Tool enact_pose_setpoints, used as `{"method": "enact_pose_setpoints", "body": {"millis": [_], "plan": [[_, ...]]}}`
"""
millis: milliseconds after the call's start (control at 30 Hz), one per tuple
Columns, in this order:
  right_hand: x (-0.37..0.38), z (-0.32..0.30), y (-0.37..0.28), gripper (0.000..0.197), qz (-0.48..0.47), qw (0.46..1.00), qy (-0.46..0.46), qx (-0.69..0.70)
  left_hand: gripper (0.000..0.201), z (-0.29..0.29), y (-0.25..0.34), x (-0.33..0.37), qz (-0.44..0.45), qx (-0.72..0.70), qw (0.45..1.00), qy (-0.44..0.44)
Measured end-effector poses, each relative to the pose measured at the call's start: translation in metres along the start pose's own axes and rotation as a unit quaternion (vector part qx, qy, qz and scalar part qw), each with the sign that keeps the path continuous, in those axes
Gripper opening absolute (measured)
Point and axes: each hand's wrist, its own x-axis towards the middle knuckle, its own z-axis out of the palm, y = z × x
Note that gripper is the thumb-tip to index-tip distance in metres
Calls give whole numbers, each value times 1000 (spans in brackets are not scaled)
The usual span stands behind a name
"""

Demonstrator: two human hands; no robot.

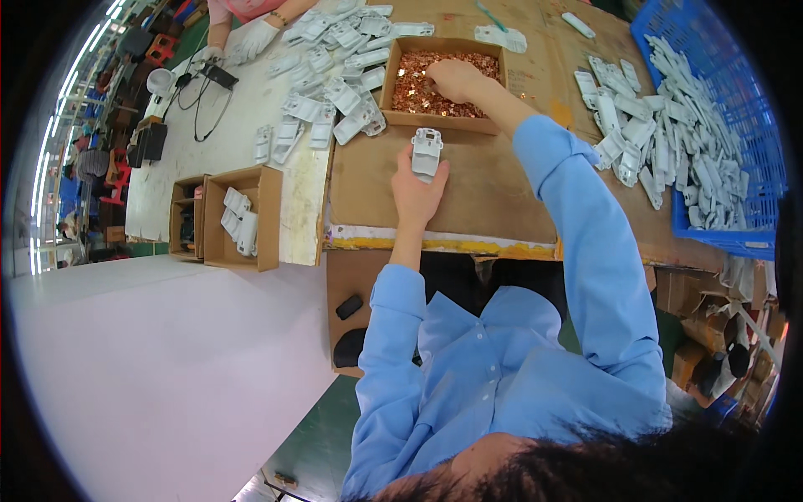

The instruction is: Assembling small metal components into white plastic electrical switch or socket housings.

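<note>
My left hand (416,194) is closed around a white plastic housing (427,149), held upright just in front of a cardboard box (443,123). That box holds a heap of small copper-coloured metal pieces (418,92). Over the heap, my right hand (458,81) reaches in with its fingers bent down at the pieces. Its fingertips are partly hidden, so whether they hold a piece does not show. More white housings (343,96) lie piled to the left of the box.
A blue plastic crate (757,159) at the right spills white parts (661,125) onto the table. Two small cardboard boxes (268,219) stand at the left table edge, one with white parts. Across the table, another person's gloved hand (253,40) rests near a cabled black device (220,77).
</note>
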Motion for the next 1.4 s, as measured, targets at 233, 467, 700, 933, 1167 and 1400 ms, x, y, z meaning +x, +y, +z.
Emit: {"method": "enact_pose_setpoints", "body": {"millis": [233,467,700,933,1167,1400], "plan": [[6,3,-4,22,22,998,-23,-47,63,1,4,-2,3,-19,1000,0],[5,-2,-11,19,11,999,-7,-51,62,-1,1,-2,8,-11,1000,9],[-2,-7,3,17,-30,999,2,-15,60,0,-2,1,8,-12,1000,2],[-4,-5,4,14,-104,994,15,-28,61,-1,0,-1,13,-18,1000,4],[-5,-8,5,16,-104,994,-1,-26,60,1,-4,1,21,-22,999,11],[-2,1,9,18,-159,982,54,-83,59,1,-4,1,31,-33,999,10]]}}
